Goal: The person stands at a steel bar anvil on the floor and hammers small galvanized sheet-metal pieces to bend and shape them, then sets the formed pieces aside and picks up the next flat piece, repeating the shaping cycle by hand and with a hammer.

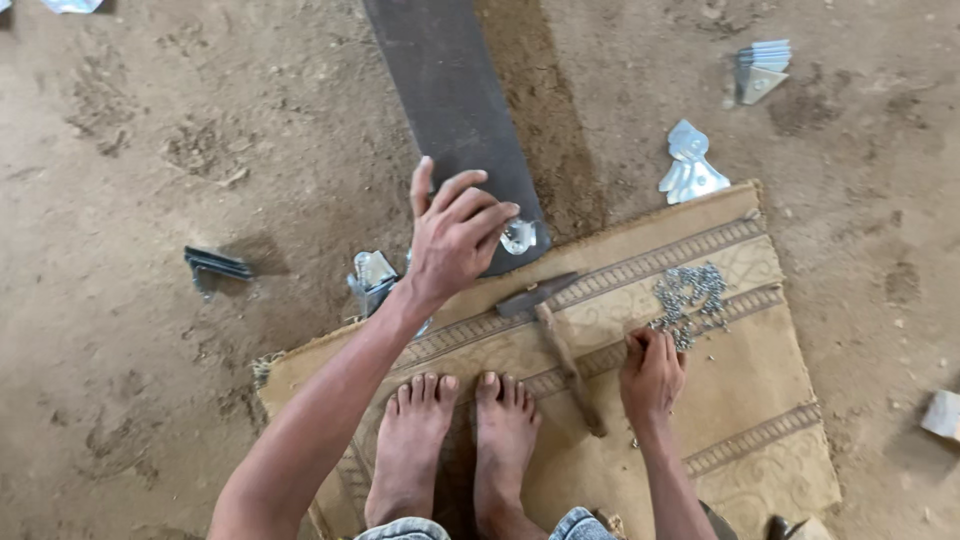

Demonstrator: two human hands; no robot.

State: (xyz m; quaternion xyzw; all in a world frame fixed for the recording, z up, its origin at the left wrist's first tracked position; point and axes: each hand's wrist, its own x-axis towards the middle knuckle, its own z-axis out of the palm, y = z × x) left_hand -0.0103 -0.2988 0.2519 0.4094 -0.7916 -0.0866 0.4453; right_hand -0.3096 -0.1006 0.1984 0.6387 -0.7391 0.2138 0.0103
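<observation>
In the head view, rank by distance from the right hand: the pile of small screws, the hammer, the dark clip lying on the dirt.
From the right hand:
1. Pile of small screws, at its fingertips on the mat.
2. Hammer, just to its left.
3. Dark clip, far left on the dirt.

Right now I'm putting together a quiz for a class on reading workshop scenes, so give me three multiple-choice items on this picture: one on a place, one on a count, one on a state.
1. Where does the hammer lie?
A. on the woven mat
B. on the bare dirt floor
C. on the dark board

2. How many bare feet show on the mat?
A. one
B. two
C. four

3. What is the left hand doing?
A. gripping the hammer
B. hanging free in the air
C. resting spread on the dark board beside a metal bracket

Answers:
1 A, the hammer lies across the mat between the feet and the right hand.
2 B, two feet stand side by side.
3 C, its fingers lie open over the board's near end, while the right hand reaches into the pile of small nails.
</observation>
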